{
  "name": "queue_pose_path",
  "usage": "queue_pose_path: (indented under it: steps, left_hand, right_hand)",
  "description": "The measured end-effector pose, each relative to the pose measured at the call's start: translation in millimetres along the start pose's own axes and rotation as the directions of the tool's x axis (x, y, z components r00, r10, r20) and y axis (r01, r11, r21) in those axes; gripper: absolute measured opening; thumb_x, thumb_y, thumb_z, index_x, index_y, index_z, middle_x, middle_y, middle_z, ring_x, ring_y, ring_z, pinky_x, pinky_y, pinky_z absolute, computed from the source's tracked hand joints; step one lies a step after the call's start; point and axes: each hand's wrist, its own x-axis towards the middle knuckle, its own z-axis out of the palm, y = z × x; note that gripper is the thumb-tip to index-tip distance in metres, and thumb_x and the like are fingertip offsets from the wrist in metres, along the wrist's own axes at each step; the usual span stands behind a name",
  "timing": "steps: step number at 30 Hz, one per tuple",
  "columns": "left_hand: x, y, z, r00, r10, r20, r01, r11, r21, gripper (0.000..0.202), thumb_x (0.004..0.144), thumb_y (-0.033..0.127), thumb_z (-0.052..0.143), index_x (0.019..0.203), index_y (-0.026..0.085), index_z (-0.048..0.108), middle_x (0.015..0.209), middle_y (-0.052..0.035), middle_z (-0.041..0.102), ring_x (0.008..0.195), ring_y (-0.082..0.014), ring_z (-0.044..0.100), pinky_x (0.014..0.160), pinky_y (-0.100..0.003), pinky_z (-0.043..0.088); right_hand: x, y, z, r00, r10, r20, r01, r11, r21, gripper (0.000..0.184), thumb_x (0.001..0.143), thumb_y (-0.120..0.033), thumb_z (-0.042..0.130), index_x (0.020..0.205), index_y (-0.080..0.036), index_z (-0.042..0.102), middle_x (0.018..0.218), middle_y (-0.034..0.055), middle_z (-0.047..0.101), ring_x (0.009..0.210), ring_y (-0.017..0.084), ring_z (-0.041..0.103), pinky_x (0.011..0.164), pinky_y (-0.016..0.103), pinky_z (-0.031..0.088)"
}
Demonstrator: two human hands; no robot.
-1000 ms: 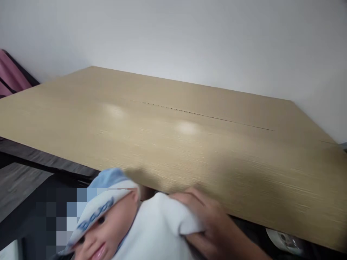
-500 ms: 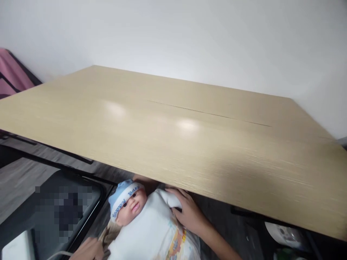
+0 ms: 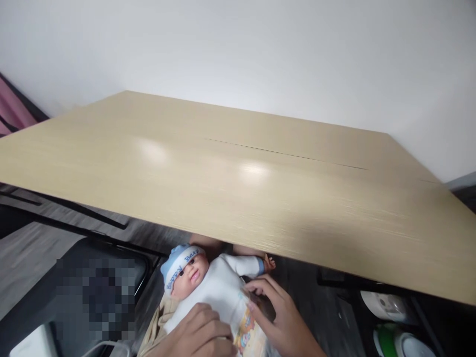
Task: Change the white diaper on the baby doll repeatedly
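A baby doll [image 3: 211,290] in a white top and a blue-and-white cap lies on my lap below the front edge of a light wooden table [image 3: 238,173]. My left hand [image 3: 197,332] rests on the doll's belly with its fingers curled over the white cloth. My right hand [image 3: 277,317] touches the doll's side, fingers bent against the printed front of the top. The doll's small arm [image 3: 256,264] sticks out toward the table edge.
A dark seat or case [image 3: 74,292] sits at lower left. Under the table at right lie a white object [image 3: 386,305] and a green-and-white item [image 3: 401,342]. A pink thing [image 3: 13,109] leans at far left. A white wall is behind.
The doll has slid lower and to the right. My left hand has come up from the bottom edge onto the doll's belly. My right hand has moved from its shoulder down to its side.
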Motion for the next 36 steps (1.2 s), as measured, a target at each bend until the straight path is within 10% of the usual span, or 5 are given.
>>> queue_pose_path:
  steps: [6, 24, 30, 36]
  left_hand:
    - [21.4, 8.3, -7.7, 0.986, -0.049, 0.161, 0.052, 0.999, -0.011, 0.036, 0.113, 0.036, 0.071, 0.145, 0.023, 0.061, 0.137, -0.0047, 0.079, 0.122, -0.0233, 0.068, 0.111, -0.036, 0.049]
    - [12.3, 11.0, -5.4, 0.986, -0.141, 0.084, 0.154, 0.972, -0.178, 0.007, 0.117, 0.026, 0.059, 0.118, 0.025, 0.066, 0.127, -0.0038, 0.078, 0.12, -0.0221, 0.063, 0.109, -0.037, 0.045]
    - [-5.4, 36.5, -47.4, 0.973, -0.076, 0.217, 0.124, 0.969, -0.214, 0.003, 0.114, 0.024, 0.065, 0.114, 0.027, 0.066, 0.109, 0.0002, 0.081, 0.105, -0.0183, 0.071, 0.1, -0.032, 0.053]
    - [-13.1, 44.8, -46.1, 0.956, -0.112, 0.271, 0.174, 0.961, -0.215, 0.013, 0.115, 0.037, 0.062, 0.112, 0.026, 0.069, 0.103, -0.0027, 0.079, 0.101, -0.0203, 0.071, 0.096, -0.033, 0.054]
  right_hand:
    - [-9.1, -2.0, 9.6, 0.999, 0.043, -0.022, -0.044, 0.999, -0.016, 0.019, 0.108, -0.031, 0.068, 0.122, -0.025, 0.079, 0.116, 0.0054, 0.076, 0.107, 0.023, 0.073, 0.096, 0.035, 0.056]
    - [12.4, 18.3, -4.6, 0.918, -0.087, -0.387, 0.045, 0.992, -0.117, 0.024, 0.11, -0.036, 0.064, 0.116, -0.022, 0.083, 0.115, 0.0112, 0.081, 0.112, 0.029, 0.077, 0.104, 0.043, 0.059]
    - [-12.2, -33.8, 12.5, 0.974, -0.225, 0.005, 0.222, 0.961, -0.164, 0.04, 0.11, -0.03, 0.069, 0.151, -0.03, 0.07, 0.152, 0.0082, 0.07, 0.143, 0.026, 0.065, 0.125, 0.043, 0.05]
    - [-25.5, -44.3, 3.6, 0.979, -0.18, 0.097, 0.201, 0.934, -0.294, 0.018, 0.113, -0.033, 0.063, 0.118, -0.026, 0.079, 0.116, 0.0067, 0.081, 0.115, 0.028, 0.073, 0.107, 0.045, 0.053]
